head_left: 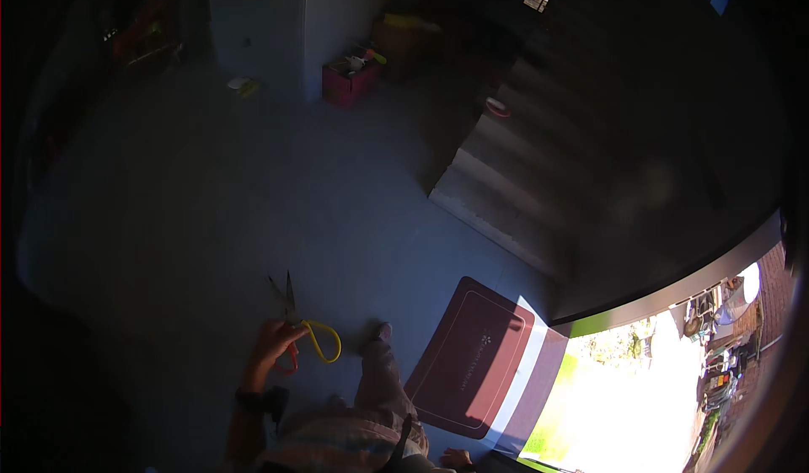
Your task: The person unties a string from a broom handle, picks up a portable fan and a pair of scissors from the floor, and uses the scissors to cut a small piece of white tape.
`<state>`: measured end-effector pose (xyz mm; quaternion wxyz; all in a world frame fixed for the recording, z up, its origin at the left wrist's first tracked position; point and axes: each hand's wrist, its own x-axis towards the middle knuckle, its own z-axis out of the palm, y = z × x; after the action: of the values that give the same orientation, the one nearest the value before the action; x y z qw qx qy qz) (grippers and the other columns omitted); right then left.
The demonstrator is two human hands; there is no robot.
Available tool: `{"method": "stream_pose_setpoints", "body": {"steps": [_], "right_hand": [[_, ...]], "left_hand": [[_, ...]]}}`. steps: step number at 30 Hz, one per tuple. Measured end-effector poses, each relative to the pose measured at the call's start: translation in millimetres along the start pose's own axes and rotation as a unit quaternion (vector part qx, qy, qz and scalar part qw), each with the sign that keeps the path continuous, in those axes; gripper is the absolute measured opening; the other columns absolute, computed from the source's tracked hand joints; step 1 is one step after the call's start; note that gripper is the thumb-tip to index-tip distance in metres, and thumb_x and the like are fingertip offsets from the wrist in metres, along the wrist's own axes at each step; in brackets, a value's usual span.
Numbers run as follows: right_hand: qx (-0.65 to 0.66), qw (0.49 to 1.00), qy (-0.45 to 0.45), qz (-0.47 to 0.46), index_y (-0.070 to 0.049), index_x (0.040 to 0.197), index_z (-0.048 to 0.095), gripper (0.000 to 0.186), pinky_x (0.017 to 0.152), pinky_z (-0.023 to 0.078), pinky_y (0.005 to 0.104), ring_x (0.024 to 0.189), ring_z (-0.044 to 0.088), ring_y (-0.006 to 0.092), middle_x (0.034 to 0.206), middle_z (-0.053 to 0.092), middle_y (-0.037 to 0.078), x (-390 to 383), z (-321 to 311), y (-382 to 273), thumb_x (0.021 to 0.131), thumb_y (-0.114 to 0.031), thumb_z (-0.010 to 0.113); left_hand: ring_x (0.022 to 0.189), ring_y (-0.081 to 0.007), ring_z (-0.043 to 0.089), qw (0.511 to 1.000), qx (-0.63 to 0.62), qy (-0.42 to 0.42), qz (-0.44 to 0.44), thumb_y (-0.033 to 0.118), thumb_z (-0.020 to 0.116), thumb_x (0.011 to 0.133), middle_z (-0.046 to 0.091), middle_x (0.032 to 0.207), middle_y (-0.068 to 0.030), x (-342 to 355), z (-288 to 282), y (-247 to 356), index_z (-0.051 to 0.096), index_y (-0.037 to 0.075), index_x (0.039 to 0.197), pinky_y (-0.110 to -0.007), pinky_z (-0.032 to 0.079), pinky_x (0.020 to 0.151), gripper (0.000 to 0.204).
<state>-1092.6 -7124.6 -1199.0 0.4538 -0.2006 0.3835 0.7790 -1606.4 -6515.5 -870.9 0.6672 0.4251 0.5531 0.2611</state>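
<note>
My left hand (271, 340) is closed around a pair of scissors (339, 347) near the handles. One handle loop is yellow and the other red; the blades stand apart and point up and away from me. A dark band is on my left wrist. At the bottom edge, beside my body, only a small part of my right hand (458, 457) shows, and its fingers are not clear. My leg and shoe (383, 332) are just right of the scissors.
A brown mat (468, 359) lies by the bright open doorway (624, 397) at lower right. Concrete stairs (506, 195) rise on the right, with a roll-like ring (497, 107) on one step. Farther off are a red box (350, 85) of items and a small yellow-white thing (243, 86).
</note>
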Motion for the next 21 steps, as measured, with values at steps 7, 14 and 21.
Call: {"method": "stream_pose_setpoints", "body": {"steps": [7,14,21], "right_hand": [[-0.596,0.684,0.373,-0.196,-0.009,0.084,0.057,0.020,0.056,0.049,0.0394,0.065,0.059,0.0244,0.075,0.058,0.010,157,351,-73,0.076,-0.027,0.054],[-0.704,0.571,0.323,-0.273,-0.007,0.086,0.058,0.017,0.046,0.048,0.0316,0.056,0.060,0.0189,0.068,0.060,0.006,291,686,-193,0.076,-0.020,0.052],[-0.738,0.537,0.250,-0.322,-0.005,0.084,0.060,0.021,0.051,0.048,0.0264,0.062,0.060,0.0143,0.069,0.060,0.005,411,901,-220,0.076,-0.023,0.053]], "left_hand": [[0.039,-0.0104,0.049,0.997,0.060,0.020,0.037,0.023,0.064,0.073,0.052,0.047,-0.0029,134,39,98,0.059,0.001,0.070,-0.023,0.037,0.038,0.023],[0.040,-0.0109,0.051,0.993,0.050,0.084,0.063,0.021,0.063,0.072,0.052,0.048,-0.0035,251,22,166,0.058,-0.003,0.067,-0.024,0.039,0.038,0.025],[0.039,-0.0107,0.051,0.992,0.038,0.117,0.034,0.019,0.064,0.072,0.052,0.048,-0.0028,381,-22,242,0.057,-0.004,0.068,-0.023,0.040,0.037,0.025]]}}
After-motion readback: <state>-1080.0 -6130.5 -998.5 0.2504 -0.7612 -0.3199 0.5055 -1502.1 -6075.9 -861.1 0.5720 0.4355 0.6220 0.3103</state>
